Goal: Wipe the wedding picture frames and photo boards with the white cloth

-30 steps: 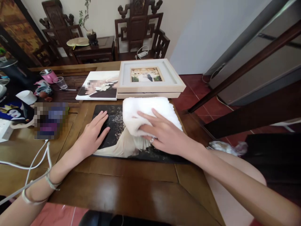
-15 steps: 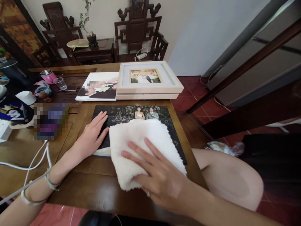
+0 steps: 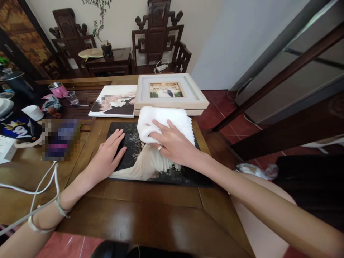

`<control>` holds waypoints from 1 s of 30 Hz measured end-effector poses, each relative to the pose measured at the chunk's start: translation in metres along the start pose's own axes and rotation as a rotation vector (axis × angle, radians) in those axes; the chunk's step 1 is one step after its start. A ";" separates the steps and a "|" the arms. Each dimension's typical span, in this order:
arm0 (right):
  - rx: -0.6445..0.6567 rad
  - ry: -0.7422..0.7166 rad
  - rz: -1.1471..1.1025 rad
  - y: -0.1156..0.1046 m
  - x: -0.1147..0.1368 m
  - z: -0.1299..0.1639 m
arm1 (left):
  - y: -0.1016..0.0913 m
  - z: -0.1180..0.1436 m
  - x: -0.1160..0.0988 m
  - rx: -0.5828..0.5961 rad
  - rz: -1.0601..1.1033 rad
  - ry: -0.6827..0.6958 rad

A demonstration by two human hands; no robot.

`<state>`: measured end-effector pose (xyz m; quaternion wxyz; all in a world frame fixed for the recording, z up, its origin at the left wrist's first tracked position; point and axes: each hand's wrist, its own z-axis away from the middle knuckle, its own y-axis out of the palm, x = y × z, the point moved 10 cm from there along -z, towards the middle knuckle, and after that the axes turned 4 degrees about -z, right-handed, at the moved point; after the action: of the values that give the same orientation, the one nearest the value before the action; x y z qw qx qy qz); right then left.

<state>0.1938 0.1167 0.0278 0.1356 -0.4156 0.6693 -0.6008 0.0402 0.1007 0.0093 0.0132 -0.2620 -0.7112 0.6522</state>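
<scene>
A dark photo panel (image 3: pixel 150 168) lies flat on the wooden table, printed with a long pale dress against dark foliage. My left hand (image 3: pixel 109 154) rests on its left edge, fingers stretched out and holding nothing. A fluffy white cloth (image 3: pixel 165 116), bunched and folded, covers the panel's upper part. My right hand (image 3: pixel 173 145), with a ring on one finger, presses down on this cloth; its fingers are spread over the top and partly sunk into the folds. The figures' upper bodies on the photo are hidden beneath the cloth.
Behind the panel lie a white-edged photo print (image 3: pixel 113 102) and stacked light-wood picture frames (image 3: pixel 200 95). At left are a pink mug (image 3: pixel 57 89), a clear cup (image 3: pixel 71 97), a white cup (image 3: pixel 32 113), a blurred-out object (image 3: pixel 61 139) and white cables (image 3: pixel 55 179).
My right hand has pushed the cloth away from me, from the panel's near part to its far edge, uncovering the printed dress. My left hand has stayed in place.
</scene>
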 end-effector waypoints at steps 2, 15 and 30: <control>0.006 0.008 -0.038 0.001 0.011 0.007 | 0.000 0.000 0.000 -0.007 0.000 0.002; -0.053 -0.176 -0.103 0.001 0.065 0.077 | 0.000 0.001 -0.001 -0.003 -0.024 0.009; 0.135 -0.155 -0.051 0.030 0.094 -0.003 | -0.029 0.003 0.026 -0.287 0.467 -0.176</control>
<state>0.1220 0.0496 0.0307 0.1994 -0.4675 0.6040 -0.6139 0.0066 0.1077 0.0279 -0.2363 -0.3601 -0.7150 0.5507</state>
